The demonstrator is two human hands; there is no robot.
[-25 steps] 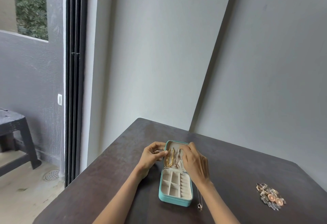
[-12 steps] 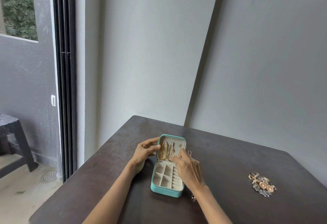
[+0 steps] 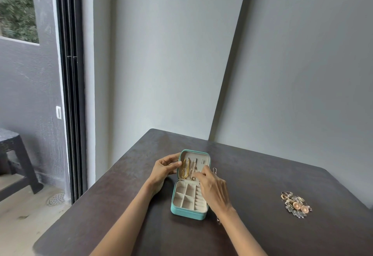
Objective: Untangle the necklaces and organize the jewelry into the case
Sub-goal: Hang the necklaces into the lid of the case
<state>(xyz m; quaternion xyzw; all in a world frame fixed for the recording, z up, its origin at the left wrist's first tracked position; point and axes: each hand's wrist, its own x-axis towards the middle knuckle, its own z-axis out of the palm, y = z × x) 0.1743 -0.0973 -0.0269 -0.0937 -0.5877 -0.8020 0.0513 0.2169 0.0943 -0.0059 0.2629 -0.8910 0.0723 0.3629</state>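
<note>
Left hand (image 3: 164, 170) grips the left edge of the case lid (image 3: 194, 163), thumb on the rim, fingers curled behind it. Right hand (image 3: 214, 190) reaches over the case from the right, fingertips (image 3: 198, 175) bunched at the lower part of the lid, pinching a thin chain (image 3: 192, 170); exact hold is small and hard to read.

Jewelry case (image 3: 189, 213): teal outside, cream lining, lying open on the dark desk (image 3: 262, 185). Lid folded back flat on the far side, tray nearest the person. Tray split into square compartments on the left and ring slots on the right, partly hidden by the right hand.

Inside lid: gold necklace (image 3: 185, 168) hanging at the left, thinner chain beside it toward the middle.

A small silver chain loop (image 3: 215, 170) shows just right of the lid, beside the right hand. Another bit of chain (image 3: 218, 220) lies on the desk under the right wrist.

Pile of jewelry (image 3: 295, 204), rings and round copper-coloured pieces, sits well apart at the right of the desk.

Dark stool (image 3: 14, 154) on the floor at far left, beyond the sliding door frame (image 3: 69, 94).
</note>
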